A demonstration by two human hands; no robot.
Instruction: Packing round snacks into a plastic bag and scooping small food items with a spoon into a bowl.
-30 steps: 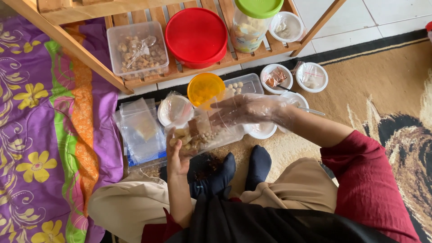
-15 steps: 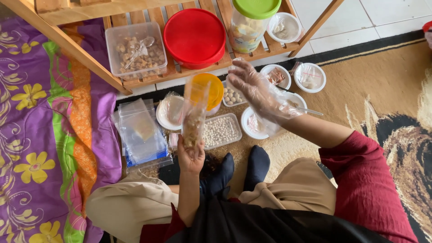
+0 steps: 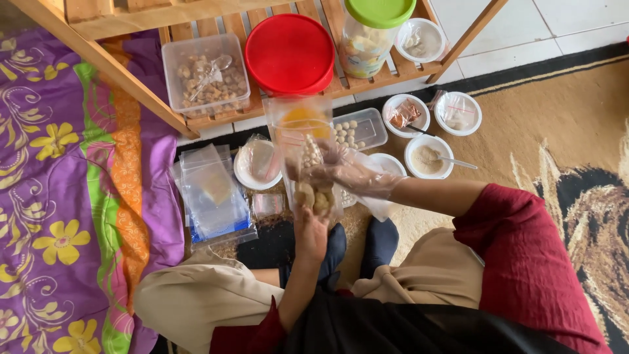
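Left hand (image 3: 313, 231) grips the clear plastic pouch (image 3: 308, 154) from below, standing it upright, long axis vertical, over the floor dishes, while the gloved right hand (image 3: 344, 176) comes in from the right, fingers curled against its snack-filled bottom.

We see soft, even daylight, brightest on the white tiles (image 3: 524, 26); shadows are faint, focus is sharp, and the clear bag (image 3: 308, 151) glints slightly.
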